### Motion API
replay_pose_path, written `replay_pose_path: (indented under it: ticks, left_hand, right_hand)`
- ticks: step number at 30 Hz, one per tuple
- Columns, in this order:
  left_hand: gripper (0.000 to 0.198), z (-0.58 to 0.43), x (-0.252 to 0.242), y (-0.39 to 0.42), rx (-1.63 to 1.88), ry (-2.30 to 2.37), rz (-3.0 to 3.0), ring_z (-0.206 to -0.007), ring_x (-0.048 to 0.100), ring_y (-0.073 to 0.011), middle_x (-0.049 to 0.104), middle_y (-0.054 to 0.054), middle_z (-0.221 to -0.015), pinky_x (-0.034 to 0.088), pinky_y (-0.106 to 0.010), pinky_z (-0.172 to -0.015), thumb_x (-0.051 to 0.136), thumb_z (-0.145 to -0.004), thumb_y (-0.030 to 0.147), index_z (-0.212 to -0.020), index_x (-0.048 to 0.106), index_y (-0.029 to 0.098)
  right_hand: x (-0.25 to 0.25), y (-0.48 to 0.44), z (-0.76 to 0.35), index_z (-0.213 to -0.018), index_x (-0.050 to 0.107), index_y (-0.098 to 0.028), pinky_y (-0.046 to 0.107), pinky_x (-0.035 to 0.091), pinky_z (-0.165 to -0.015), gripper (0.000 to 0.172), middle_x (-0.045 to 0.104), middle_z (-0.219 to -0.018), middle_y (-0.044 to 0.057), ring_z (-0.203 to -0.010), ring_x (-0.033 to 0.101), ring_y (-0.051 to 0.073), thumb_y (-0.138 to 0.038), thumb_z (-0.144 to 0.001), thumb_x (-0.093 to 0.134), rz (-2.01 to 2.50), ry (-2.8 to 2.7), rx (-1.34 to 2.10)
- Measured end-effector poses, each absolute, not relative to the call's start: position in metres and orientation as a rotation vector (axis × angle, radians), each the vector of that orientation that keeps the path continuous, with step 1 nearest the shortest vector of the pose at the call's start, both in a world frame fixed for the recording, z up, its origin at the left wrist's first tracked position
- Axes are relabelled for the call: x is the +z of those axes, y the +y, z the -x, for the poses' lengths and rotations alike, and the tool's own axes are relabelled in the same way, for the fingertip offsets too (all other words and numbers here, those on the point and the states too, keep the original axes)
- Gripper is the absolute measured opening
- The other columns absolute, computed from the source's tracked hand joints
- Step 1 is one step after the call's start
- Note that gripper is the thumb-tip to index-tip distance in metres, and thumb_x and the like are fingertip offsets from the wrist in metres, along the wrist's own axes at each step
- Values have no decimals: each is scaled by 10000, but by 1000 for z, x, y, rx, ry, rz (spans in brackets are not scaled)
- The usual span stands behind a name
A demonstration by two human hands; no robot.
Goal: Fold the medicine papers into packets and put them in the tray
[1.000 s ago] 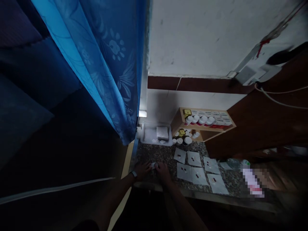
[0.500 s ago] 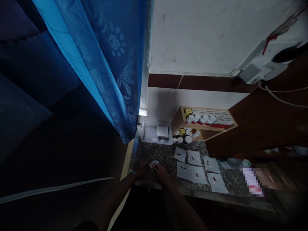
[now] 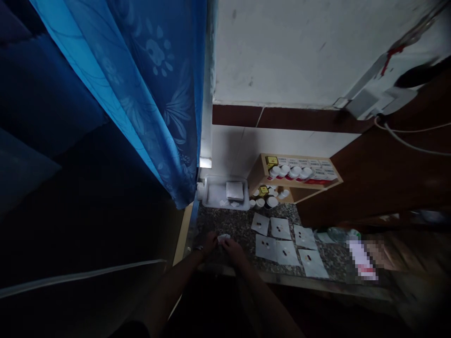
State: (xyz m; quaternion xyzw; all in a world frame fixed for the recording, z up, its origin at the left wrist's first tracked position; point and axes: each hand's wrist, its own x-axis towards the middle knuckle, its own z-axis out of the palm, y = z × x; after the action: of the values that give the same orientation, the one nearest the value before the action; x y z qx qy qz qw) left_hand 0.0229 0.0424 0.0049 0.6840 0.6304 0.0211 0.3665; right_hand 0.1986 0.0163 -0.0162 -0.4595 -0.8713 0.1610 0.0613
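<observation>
Over the dark speckled counter [image 3: 232, 220], a small crumpled or folded white paper [image 3: 223, 238] is between my two hands. My right hand [image 3: 234, 249] pinches its right side with closed fingers. At the paper's left edge is my left hand [image 3: 210, 242], fingers drawn together on it; dim light hides the exact grip. To the right, several flat white paper squares [image 3: 313, 264] lie spread out, each bearing a few small dark and pale pills [image 3: 309, 257]. Behind my hands, a clear plastic tray [image 3: 211, 199] holds a stack of white papers [image 3: 234, 190] and small folded pieces.
A wooden shelf [image 3: 299, 188] with white-capped bottles [image 3: 294, 172] and boxes stands against the wall. More bottles [image 3: 272, 202] sit at its foot. A blue curtain [image 3: 176, 117] hangs at left. A clear plastic bottle [image 3: 336, 234] lies at right, and a power socket with cables [image 3: 373, 101] is above.
My left hand has moved in against the white paper, which has tilted up a little between my hands. The view has shifted slightly; the pill papers lie as before.
</observation>
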Motion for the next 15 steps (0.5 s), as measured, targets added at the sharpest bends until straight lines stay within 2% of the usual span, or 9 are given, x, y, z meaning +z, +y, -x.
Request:
replay_pose_path:
  ticks: [5,11,15]
  left_hand:
    - [122,-28,-2,45,172,1680,-1638,-825,549,-148,630,-38,-864,405,-239,-752,492,-784,101,-772,604,147]
    - [143,-20,19,49,67,1586,-1743,-808,560,-158,641,-61,-880,404,-239,-730,491,-808,155,-814,633,142]
    - [154,-19,24,52,57,1562,-1708,-796,559,-155,641,-37,-851,408,-232,-706,487,-811,190,-833,637,159]
  right_hand:
    - [-12,18,-200,-1188,570,-227,245,469,-774,364,629,-1022,82,-927,587,165,-152,-842,485,1372,-2639,530]
    - [-11,20,-200,-1162,582,-287,243,482,-761,325,631,-1024,46,-917,587,153,-230,-878,434,1409,-2568,622]
    - [-12,22,-200,-1137,595,-289,242,480,-768,309,635,-1027,34,-918,589,148,-238,-881,429,1424,-2555,650]
